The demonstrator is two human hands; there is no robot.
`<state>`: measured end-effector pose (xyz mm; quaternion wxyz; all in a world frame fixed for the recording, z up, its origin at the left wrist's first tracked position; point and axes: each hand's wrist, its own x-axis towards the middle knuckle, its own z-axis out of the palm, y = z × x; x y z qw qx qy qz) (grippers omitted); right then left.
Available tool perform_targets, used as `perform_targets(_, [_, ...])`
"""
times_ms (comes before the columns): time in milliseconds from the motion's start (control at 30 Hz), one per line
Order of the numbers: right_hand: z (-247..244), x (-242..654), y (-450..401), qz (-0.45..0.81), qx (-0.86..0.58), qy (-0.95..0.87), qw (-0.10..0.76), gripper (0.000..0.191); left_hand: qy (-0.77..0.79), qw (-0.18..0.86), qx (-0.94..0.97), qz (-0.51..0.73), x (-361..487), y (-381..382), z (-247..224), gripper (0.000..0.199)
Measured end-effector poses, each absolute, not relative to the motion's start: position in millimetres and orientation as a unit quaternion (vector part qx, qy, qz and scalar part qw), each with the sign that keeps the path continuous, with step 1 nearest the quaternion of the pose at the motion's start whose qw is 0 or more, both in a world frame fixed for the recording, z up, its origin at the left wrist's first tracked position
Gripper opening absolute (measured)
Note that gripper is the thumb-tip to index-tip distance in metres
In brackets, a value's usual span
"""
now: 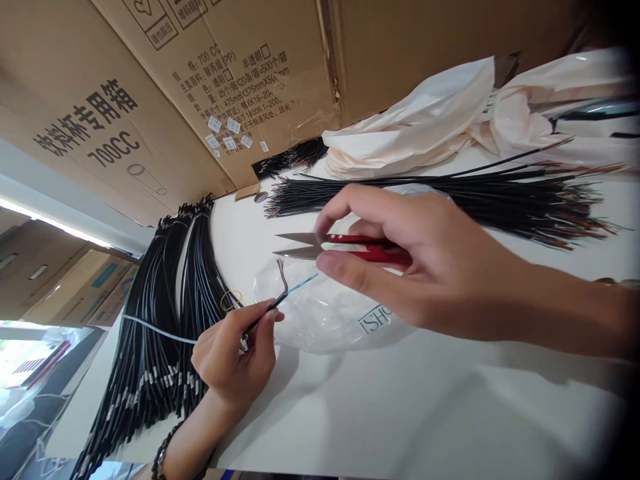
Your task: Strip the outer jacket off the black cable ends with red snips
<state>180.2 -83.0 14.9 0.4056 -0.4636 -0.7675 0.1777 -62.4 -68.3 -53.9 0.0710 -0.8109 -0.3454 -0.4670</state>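
My left hand [239, 353] pinches a black cable [277, 302] close to its stripped end. From that end fan out thin inner wires [283, 277], reddish-brown and grey, and a separate light-blue strand [303, 283] points to the right. Just above and to the right, my right hand [400, 257] grips red-handled thread snips [367, 250] between thumb and fingers. The two pointed blades are parted, with nothing between them, and their tips aim left above the wires. Beneath the snips lies a clear plastic bag [320, 327] with green lettering.
Bundles of black cables [165, 320] hang in a curve at the left. A long bundle of cut cables with bared ends [480, 193] lies behind my right hand. Large cardboard boxes [210, 87] stand at the back, beside pale plastic bags [415, 127]. All rest around a white table [360, 413].
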Motion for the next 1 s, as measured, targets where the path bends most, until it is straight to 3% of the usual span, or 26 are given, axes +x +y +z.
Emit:
perform_targets(133, [13.7,184.1,-85.4,-0.134,-0.442,-0.82,0.337,0.024,-0.359,0.07,-0.803,-0.471,-62.1,-67.7,-54.8,0.012])
perform_targets(233, [8.7,181.7,-86.9,-0.233,-0.415,-0.825,0.304,0.009,-0.372,0.072,-0.799,-0.468,-63.3,-67.5,-55.7,0.012])
perform_targets(700, [4.8,178.3,-86.5,-0.222,-0.416,-0.833,0.29,0.003,-0.371,0.073,-0.8,-0.465,-62.6,-67.1,-55.1,0.009])
perform_targets(1000, [3.1,177.5,-87.0,-0.233,-0.417,-0.831,0.284,0.013,-0.366,0.072,-0.804,-0.463,-63.6,-67.0,-55.6,0.011])
